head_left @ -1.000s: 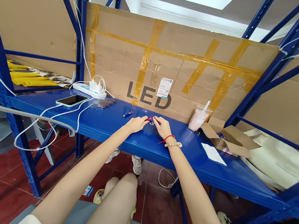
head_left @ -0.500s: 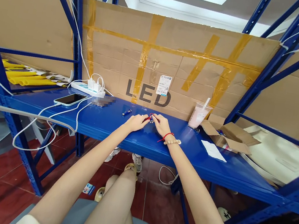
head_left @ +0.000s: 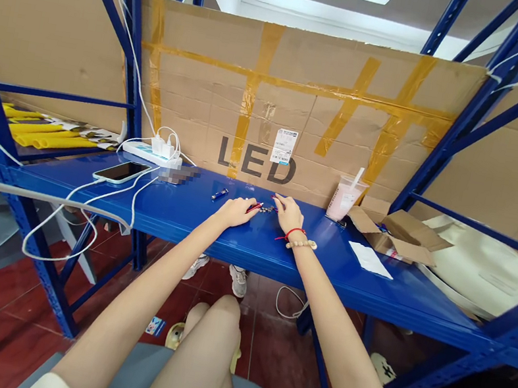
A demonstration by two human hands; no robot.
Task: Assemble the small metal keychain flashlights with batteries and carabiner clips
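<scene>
Currently, on my feed, the left hand [head_left: 237, 213] is pinched closed on a slim red item [head_left: 254, 206] over the blue tabletop [head_left: 176, 209]; the right hand [head_left: 289, 215] has bent fingers, whose grip I cannot tell. Small metallic pieces [head_left: 267, 209] sit between both, a dark-blue cylinder [head_left: 219, 194] further left.

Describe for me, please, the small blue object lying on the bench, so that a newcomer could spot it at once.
Find the blue bench before the cardboard panel marked LED. Beyond and left of the person's left hand lies a small, dark-blue, elongated object. Unlike the red piece at that hand, it lies loose and untouched.
</scene>
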